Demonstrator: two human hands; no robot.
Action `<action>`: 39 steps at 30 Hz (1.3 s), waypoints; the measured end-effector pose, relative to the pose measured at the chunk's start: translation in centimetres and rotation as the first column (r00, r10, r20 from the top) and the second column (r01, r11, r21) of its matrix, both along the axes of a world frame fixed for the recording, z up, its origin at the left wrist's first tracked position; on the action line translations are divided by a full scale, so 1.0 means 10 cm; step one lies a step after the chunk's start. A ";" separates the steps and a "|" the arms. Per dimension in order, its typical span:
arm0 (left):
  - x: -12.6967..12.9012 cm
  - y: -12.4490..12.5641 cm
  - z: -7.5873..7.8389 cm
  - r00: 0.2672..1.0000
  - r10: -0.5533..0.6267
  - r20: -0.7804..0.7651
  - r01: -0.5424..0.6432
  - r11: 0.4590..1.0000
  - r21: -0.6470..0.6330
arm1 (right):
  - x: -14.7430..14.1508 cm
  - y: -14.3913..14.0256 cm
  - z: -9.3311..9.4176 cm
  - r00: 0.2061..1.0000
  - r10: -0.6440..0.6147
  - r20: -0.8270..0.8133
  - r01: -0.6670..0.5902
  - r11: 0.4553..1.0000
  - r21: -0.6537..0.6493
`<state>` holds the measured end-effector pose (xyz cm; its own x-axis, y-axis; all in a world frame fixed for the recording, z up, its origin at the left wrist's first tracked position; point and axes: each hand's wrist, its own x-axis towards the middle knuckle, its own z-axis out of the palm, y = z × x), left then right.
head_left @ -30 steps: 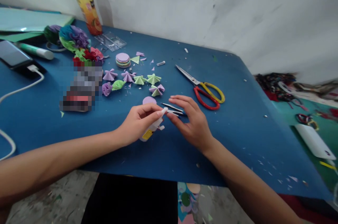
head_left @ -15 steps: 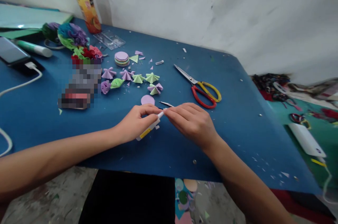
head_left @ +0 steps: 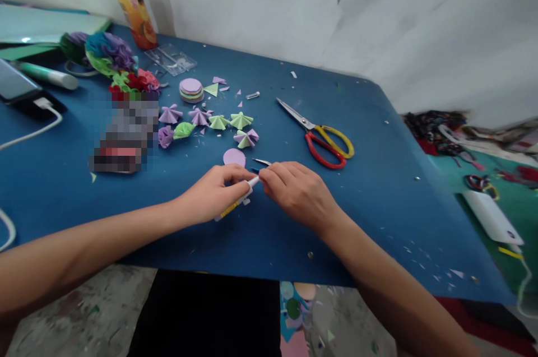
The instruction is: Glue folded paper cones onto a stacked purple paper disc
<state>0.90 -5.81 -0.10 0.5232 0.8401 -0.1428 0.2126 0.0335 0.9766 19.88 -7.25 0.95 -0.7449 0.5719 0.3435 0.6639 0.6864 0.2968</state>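
Near the front edge of the blue table (head_left: 252, 250), in the head view, a small white bottle (head_left: 245, 195) bears a yellow label (head_left: 229, 210) whose print is too small to read. Beside the wall (head_left: 252, 21), at the table's far edge and well to the left, stands a drink bottle (head_left: 133, 16) with an orange-yellow wrapper picturing fruit; its lettering cannot be made out either. Pixel squares cover a phone-like object (head_left: 126, 141) on the left part of the table, hiding any writing.

The small white bottle is tilted between the hands, partly covered by the left hand (head_left: 212, 191), which pinches it between thumb and fingers. Its nozzle (head_left: 254, 181) points up toward the right hand (head_left: 296, 191), whose fingers are bunched together at the tip; what they pinch is hidden. Just beyond the hands, farther from the front edge, lie a purple disc (head_left: 234, 158) and a pointed metal tool (head_left: 261, 161), the latter partly behind the right hand. Scissors (head_left: 310, 126) lie farther toward the right edge; folded paper pieces (head_left: 241, 120) sit back and left.
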 end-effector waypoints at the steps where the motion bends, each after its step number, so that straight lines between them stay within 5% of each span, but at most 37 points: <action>1: -0.01 0.00 0.02 1.000 -0.010 -0.013 0.010 1.000 0.014 | -0.01 0.00 -0.01 1.000 -0.013 -0.017 0.014 1.000 0.011; 4: -0.03 -0.01 0.09 0.998 -0.034 -0.048 0.038 0.997 0.069 | -0.03 -0.01 -0.02 0.989 -0.047 -0.142 0.045 0.999 -0.018; 7: -0.05 -0.03 0.13 0.998 -0.052 -0.045 0.056 0.994 0.098 | -0.04 -0.02 0.00 0.949 -0.093 -0.301 0.037 0.981 -0.189; 14: -0.07 -0.06 0.13 0.996 -0.086 0.038 0.079 0.985 0.155 | -0.03 -0.07 0.07 0.801 -0.271 -0.533 -0.091 0.826 -0.557; 21: -0.08 -0.06 0.11 0.980 -0.068 0.187 0.012 0.960 0.281 | -0.06 -0.10 0.02 0.353 -0.523 -0.776 -0.377 0.680 -0.629; 26: -0.08 -0.09 0.08 0.930 -0.110 0.350 -0.035 0.923 0.383 | -0.15 -0.15 0.01 0.373 -0.582 -0.723 -0.482 0.544 -0.687; 30: -0.06 -0.08 0.05 0.946 -0.089 0.312 -0.093 0.847 0.523 | -0.16 -0.16 0.03 0.355 -0.563 -0.746 -0.499 0.561 -0.661; 35: -0.06 -0.07 0.04 0.969 0.004 0.245 -0.188 0.652 0.735 | -0.14 -0.16 0.05 0.441 -0.398 -0.805 -0.448 0.679 -0.581; 39: -0.08 -0.09 0.07 0.965 0.055 0.257 -0.236 0.611 0.756 | -0.14 -0.19 0.07 0.460 -0.330 -0.824 -0.435 0.725 -0.534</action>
